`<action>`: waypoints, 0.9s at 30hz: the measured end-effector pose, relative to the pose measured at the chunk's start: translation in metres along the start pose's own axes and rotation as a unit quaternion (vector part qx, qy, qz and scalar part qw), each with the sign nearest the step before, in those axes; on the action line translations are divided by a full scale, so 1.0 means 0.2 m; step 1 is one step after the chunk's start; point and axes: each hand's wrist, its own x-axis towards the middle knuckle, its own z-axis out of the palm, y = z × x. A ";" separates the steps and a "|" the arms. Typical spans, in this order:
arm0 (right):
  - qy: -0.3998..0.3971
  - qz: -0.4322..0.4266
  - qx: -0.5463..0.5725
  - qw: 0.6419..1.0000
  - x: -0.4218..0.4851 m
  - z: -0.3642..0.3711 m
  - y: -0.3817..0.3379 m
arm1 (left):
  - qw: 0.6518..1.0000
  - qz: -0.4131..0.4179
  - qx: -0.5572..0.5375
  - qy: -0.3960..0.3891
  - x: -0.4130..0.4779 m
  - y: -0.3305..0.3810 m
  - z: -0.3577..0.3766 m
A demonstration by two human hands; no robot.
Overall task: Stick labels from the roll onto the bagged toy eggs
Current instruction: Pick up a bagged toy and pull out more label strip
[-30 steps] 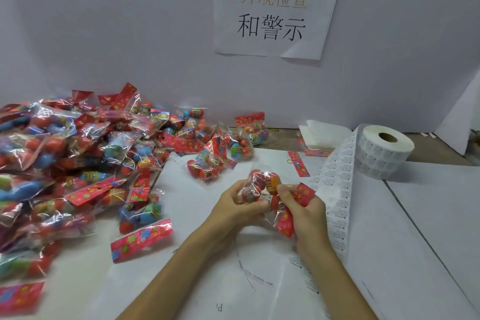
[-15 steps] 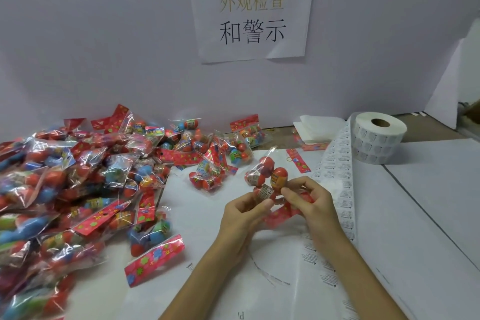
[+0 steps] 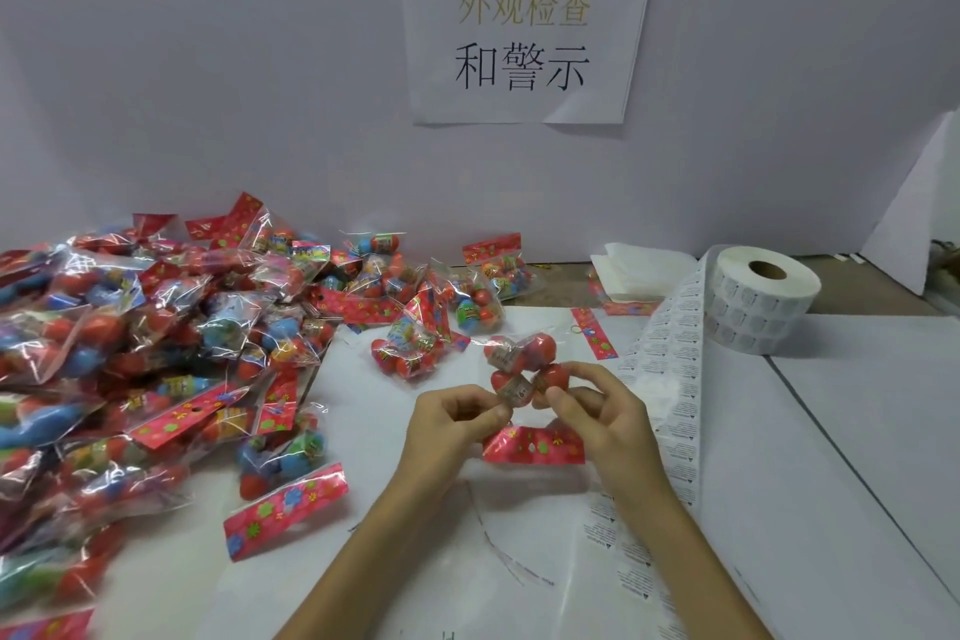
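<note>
While bag of toy eggs (image 3: pixel 522 369) is held above desk (image 3: pixel 857 457), left of label roll (image 3: pixel 763 299), it is pinched by left hand (image 3: pixel 457 424) and right hand (image 3: pixel 602 416), fingers curled. Step judged: bag being positioned for labelling. Next: right hand to be freed, label peeled from strip (image 3: pixel 670 379) beside roll.

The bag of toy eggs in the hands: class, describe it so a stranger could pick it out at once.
From the paper sign on the wall, drop straight down to the white table. There the left hand and right hand pinch one bag of toy eggs. Unlike the heaped bags on its left, it is held up, red header hanging lowest.
</note>
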 end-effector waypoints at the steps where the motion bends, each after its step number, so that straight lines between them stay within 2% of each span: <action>1: -0.006 -0.009 -0.011 1.000 0.00 0.00 0.00 | 1.000 0.001 0.002 0.001 0.00 0.00 0.00; 6: -0.025 -0.044 -0.047 0.998 0.00 -0.04 -0.01 | 1.000 0.018 0.021 -0.010 0.00 0.00 0.00; 8: 0.003 -0.066 -0.092 0.994 0.00 -0.04 -0.02 | 0.998 0.045 0.032 0.026 0.00 0.00 0.01; 10: 0.039 -0.073 -0.144 0.986 0.02 -0.04 0.00 | 0.988 0.113 0.057 0.094 0.00 -0.01 0.02; 11: 0.036 -0.050 -0.132 0.989 0.02 -0.04 0.00 | 0.978 0.153 0.067 0.124 -0.01 -0.02 0.02; 13: -0.020 0.060 0.025 0.998 0.02 -0.03 -0.01 | 0.952 0.234 0.111 0.164 -0.02 -0.02 0.01; 15: -0.091 0.160 0.163 0.969 0.01 -0.04 -0.02 | 0.911 0.318 0.185 0.185 -0.03 -0.02 0.01; 18: -0.136 0.165 0.144 0.966 0.00 -0.02 0.00 | 0.874 0.385 0.233 0.183 -0.04 -0.02 0.02; 20: -0.115 0.140 0.103 0.978 0.00 -0.01 0.01 | 0.878 0.379 0.232 0.176 -0.04 -0.03 0.03; 22: -0.078 0.133 0.101 0.983 0.00 0.01 0.02 | 0.907 0.323 0.208 0.169 -0.03 -0.02 0.03; 25: -0.042 0.123 0.112 0.985 -0.01 0.01 0.00 | 0.969 0.169 0.091 0.154 -0.02 -0.01 0.01; 27: -0.034 0.114 0.125 0.985 0.00 -0.01 0.00 | 0.990 0.076 -0.007 0.116 0.00 0.00 0.00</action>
